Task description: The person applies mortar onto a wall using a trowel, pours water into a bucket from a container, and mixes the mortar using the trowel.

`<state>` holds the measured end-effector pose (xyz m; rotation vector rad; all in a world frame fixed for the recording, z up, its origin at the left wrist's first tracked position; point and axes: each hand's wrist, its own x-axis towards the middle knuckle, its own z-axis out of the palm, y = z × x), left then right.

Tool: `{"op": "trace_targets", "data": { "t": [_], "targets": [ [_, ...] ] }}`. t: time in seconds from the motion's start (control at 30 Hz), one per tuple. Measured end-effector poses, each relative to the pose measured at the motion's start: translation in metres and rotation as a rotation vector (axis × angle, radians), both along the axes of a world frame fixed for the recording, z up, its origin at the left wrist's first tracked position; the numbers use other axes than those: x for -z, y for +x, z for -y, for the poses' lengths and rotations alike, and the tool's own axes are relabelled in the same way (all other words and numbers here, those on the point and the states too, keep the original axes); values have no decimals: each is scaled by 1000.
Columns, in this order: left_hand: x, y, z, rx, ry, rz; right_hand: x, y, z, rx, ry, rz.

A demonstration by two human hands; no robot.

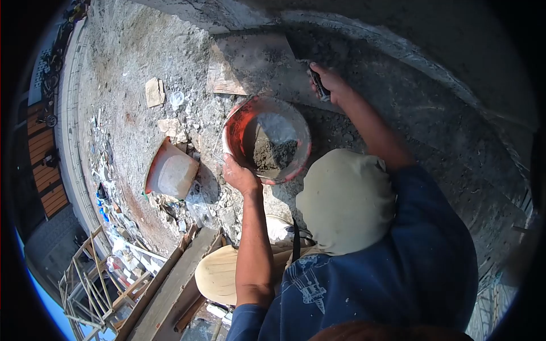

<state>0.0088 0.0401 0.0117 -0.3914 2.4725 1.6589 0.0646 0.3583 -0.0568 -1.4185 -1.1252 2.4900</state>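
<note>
My left hand (242, 175) is closed on the near left rim of a worn red-orange bucket (232, 132). Wet grey mortar (272, 154) lies in the bottom of this bucket, partly in bright sun. Out to the upper right, my right hand (334, 84) is wrapped round the dark handle of a trowel (319, 85). The trowel is beside the right end of a flat, mortar-stained board (250, 59); its blade is hard to make out in the shade.
A second bucket (177, 175) lies tipped on the rubble at left. Broken stones (170, 127) and litter are scattered around it. A long wooden trough or plank form (170, 287) stands at lower left. A concrete edge (364, 31) curves along the top right.
</note>
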Motion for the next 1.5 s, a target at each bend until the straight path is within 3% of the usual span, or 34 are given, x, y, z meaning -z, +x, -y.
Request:
{"op": "trace_targets", "data": {
  "t": [0.23, 0.33, 0.47, 0.57, 0.67, 0.7, 0.8, 0.9, 1.0, 1.03, 1.13, 1.2, 1.33, 1.43, 1.5],
  "targets": [
    [7, 0, 2, 33, -144, -99, -39, 90, 31, 204, -91, -25],
    [5, 1, 2, 30, 20, -6, -53, 57, 37, -131, -69, -73],
    [-8, 3, -6, -9, 42, -16, -11, -33, 28, -413, -85, -113],
    [4, 1, 5, 17, -9, -73, 10, -26, -2, -137, -15, -99],
    [-5, 2, 0, 28, -47, -27, 4, 40, -5, 37, 7, -47],
    [15, -3, 14, 84, -110, -56, 4, 54, 2, 103, -10, -62],
    [0, 4, -5, 3, 15, -75, -21, 61, 28, 126, -93, -88],
    [-2, 3, -5, -40, 86, 44, -11, 26, 26, -321, -166, -133],
    [24, -8, 19, 50, 26, 4, 13, -1, 26, -434, -105, -81],
    [27, -10, 20, 89, 12, -82, 16, 9, 22, -362, -143, -120],
    [10, -2, 9, -22, 101, 25, 15, 62, 4, -4, -210, -187],
    [-8, 3, -9, -82, 130, 109, -1, 107, -16, -8, -109, -97],
    [-16, 1, -8, -31, 78, 147, -52, 166, -16, -435, 408, 137],
    [-35, 6, -19, -66, 120, 247, -57, 202, -20, -892, 1007, 326],
    [-26, 4, -15, -67, 138, 203, -49, 226, -45, -961, 1079, 389]
  ]
}}
